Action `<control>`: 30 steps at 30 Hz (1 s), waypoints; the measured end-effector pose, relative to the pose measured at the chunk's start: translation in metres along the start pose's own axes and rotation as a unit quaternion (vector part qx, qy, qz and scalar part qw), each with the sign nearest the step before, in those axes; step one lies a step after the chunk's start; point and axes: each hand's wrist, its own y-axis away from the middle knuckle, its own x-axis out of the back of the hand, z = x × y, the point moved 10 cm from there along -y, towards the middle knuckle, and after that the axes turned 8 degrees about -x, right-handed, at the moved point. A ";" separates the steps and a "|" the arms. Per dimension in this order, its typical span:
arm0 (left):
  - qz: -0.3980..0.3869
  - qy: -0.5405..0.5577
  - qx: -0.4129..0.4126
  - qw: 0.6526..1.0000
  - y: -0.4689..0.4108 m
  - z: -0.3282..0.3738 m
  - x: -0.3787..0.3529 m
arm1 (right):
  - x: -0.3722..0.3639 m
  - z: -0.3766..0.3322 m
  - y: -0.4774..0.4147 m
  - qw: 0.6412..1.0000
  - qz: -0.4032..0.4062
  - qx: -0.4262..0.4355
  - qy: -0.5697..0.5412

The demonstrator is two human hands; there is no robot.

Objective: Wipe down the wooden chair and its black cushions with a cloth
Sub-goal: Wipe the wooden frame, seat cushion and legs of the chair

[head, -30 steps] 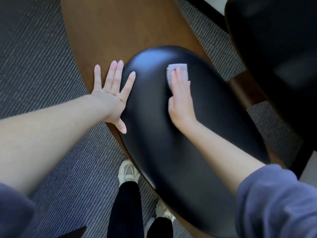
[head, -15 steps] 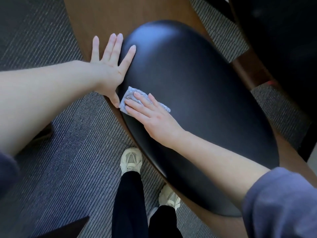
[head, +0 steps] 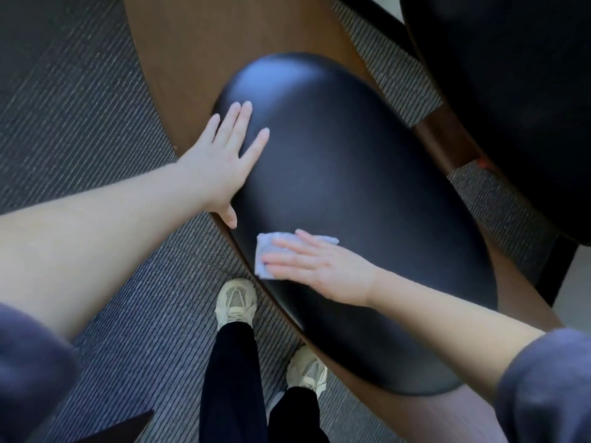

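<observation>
The cloth (head: 264, 251) had slid nearer along the black cushion (head: 351, 187), under the right hand (head: 323, 266), whose grip lay wide and flat on it. Two shoes (head: 236, 302) stood closest. Farther off, the left hand (head: 224, 158) pressed the cushion, grip wide. Beyond were the wooden chair (head: 208, 43) and a second cushion (head: 511, 91).

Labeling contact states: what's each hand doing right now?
Left hand: open, flat on the black cushion.
Right hand: open, pressing the cloth onto it.
</observation>
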 end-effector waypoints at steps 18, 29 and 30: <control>-0.190 0.081 0.081 0.975 -0.018 0.002 -0.027 | 0.090 0.280 0.053 0.773 0.195 -0.594 -0.108; -0.199 0.094 0.076 0.973 -0.017 0.000 -0.027 | 0.093 0.299 0.086 0.703 0.214 -0.662 -0.148; -0.200 0.095 0.074 0.972 -0.016 0.001 -0.026 | 0.092 0.293 0.069 0.730 0.218 -0.632 -0.144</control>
